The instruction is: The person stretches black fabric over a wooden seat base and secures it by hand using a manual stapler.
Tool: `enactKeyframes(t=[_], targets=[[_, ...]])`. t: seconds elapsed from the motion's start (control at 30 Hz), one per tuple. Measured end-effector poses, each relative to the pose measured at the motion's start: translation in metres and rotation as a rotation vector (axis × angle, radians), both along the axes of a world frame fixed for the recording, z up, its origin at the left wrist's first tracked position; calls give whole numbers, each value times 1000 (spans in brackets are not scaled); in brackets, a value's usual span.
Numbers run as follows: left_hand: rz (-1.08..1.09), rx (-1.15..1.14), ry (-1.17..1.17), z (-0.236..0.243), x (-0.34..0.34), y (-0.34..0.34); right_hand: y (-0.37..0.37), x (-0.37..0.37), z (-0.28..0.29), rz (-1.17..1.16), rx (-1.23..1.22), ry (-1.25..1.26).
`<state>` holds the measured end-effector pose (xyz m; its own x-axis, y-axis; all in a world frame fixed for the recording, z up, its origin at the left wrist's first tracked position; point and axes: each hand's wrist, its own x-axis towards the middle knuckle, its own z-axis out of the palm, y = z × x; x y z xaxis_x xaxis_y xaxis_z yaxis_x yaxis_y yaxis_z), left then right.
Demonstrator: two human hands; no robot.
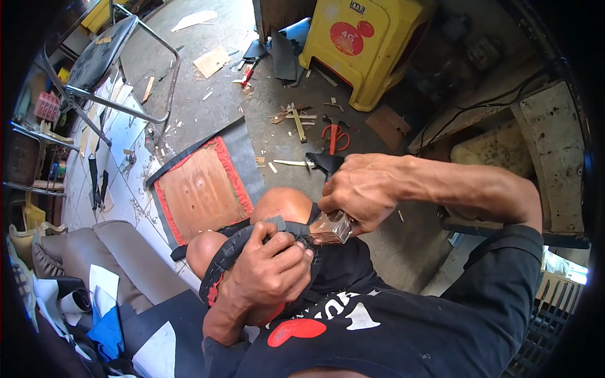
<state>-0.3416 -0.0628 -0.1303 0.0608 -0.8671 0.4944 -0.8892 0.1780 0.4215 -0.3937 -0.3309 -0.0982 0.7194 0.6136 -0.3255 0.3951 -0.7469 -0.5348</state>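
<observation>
My right hand (360, 192) is closed around a staple gun (332, 228), its silvery nose pointing left toward my other hand. In my lap lies a dark upholstered piece (222, 259) with a black edge and some red showing. My left hand (272, 268) presses that black edge with curled fingers, close to the staple gun's nose. Whether the nose touches the material I cannot tell. Beyond my knees, a wooden board (198, 186) with red cloth folded over its edges lies on a black sheet (244, 148).
Red-handled scissors (334, 137), a yellow strip-like tool (297, 124) and scraps litter the floor ahead. A yellow plastic stool (362, 53) stands beyond them. A metal-framed chair (104, 53) is far left, a brown padded seat (129, 258) near left. At right is a wooden frame (554, 138).
</observation>
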Motion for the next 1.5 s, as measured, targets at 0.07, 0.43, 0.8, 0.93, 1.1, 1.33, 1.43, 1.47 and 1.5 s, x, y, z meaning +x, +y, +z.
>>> enactKeyframes(t=[0.07, 0.43, 0.8, 0.93, 1.1, 1.33, 1.43, 1.47, 1.5], targets=[[21, 7, -2, 1, -2, 1, 3, 6, 0, 42, -68, -3], [117, 14, 79, 7, 2, 1, -21, -25, 1, -223, 160, 91], [227, 313, 91, 32, -6, -10, 26, -199, -312, -1370, -253, 108], [261, 360, 33, 32, -18, -18, 50, -224, -327, -1474, -326, 156], [292, 264, 282, 31, -12, -20, 32, -212, -327, -1179, -376, 531], [343, 111, 389, 27, -7, -12, 55, -96, -102, -1338, 653, -212], [336, 27, 348, 22, -12, -8, 65, -82, -39, -919, 638, -369], [333, -6, 340, 19, -13, -6, 71, -77, -30, -808, 550, -411], [348, -55, 321, 16, -15, -4, 81, -75, -25, -850, 462, -440]])
